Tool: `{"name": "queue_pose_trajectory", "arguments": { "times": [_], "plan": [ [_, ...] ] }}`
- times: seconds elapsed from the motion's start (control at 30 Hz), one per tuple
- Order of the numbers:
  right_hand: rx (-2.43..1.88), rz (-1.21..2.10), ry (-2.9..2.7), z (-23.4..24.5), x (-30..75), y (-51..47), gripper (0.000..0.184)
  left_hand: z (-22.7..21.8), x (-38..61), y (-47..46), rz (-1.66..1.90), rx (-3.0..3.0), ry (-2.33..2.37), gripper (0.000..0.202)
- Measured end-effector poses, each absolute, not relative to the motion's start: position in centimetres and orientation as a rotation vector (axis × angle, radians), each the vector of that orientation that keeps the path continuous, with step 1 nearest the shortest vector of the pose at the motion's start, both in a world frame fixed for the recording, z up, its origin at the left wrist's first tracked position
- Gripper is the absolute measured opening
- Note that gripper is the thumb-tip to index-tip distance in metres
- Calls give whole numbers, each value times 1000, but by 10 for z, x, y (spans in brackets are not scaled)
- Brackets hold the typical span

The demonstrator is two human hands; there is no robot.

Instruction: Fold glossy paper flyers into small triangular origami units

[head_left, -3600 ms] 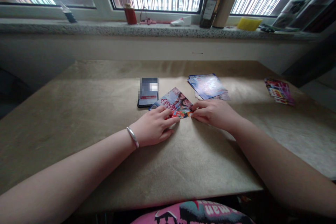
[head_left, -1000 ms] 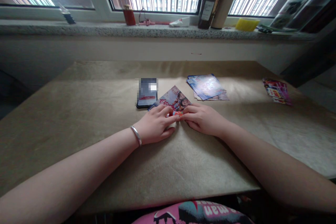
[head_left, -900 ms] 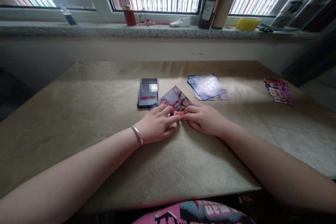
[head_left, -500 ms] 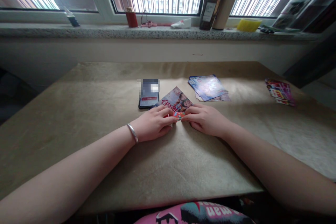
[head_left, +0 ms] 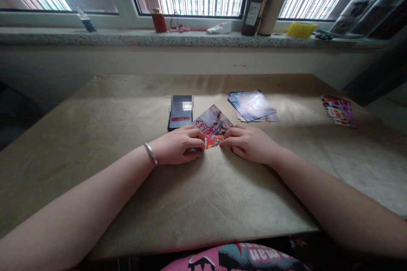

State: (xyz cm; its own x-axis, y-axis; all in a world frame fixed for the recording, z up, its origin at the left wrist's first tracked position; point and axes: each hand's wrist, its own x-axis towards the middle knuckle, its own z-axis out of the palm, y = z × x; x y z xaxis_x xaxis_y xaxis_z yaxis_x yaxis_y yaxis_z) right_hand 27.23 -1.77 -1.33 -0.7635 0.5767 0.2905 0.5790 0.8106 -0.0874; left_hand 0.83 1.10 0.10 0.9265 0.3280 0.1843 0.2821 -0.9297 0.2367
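Observation:
A printed sheet of paper (head_left: pixel 213 118) lies in front of me with its near edge folded over, so a red strip of its other side shows. One corner points away from me. My left hand (head_left: pixel 181 145), with a silver bangle at the wrist, has its fingers closed on the left part of the fold. My right hand (head_left: pixel 248 143) pinches the fold's right part with thumb and forefinger. Both hands rest on the table, and they hide the paper's side corners. Just behind my left hand is a phone (head_left: pixel 179 119) with a lit screen.
Several printed sheets (head_left: pixel 252 106) lie stacked behind my right hand. Colourful folded papers (head_left: pixel 339 111) sit at the table's right side. Along the granite windowsill (head_left: pixel 121 39) stand a red bottle (head_left: pixel 159 22), a dark container (head_left: pixel 254 13) and a yellow sponge (head_left: pixel 301 30).
My left hand has slid left along the fold, away from my right hand. More of the red strip now shows between them. My right hand has hardly moved.

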Motion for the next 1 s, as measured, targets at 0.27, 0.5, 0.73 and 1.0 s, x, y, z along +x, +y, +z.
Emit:
{"name": "queue_pose_trajectory", "arguments": {
  "times": [0.27,0.5,0.73,1.0],
  "plan": [
    [-881,-11,-2706,-17,275,-16,31,5,5,11,263,2877,461,13],
    [-884,3,-2717,-19,278,-16,32,4,1,16,292,2873,393,21],
    [-884,30,-2715,-19,280,-16,34,4,-3,18,288,2863,392,26],
    [-915,19,-2692,-15,284,-14,37,6,4,10,233,2915,449,23]
  ]
}}
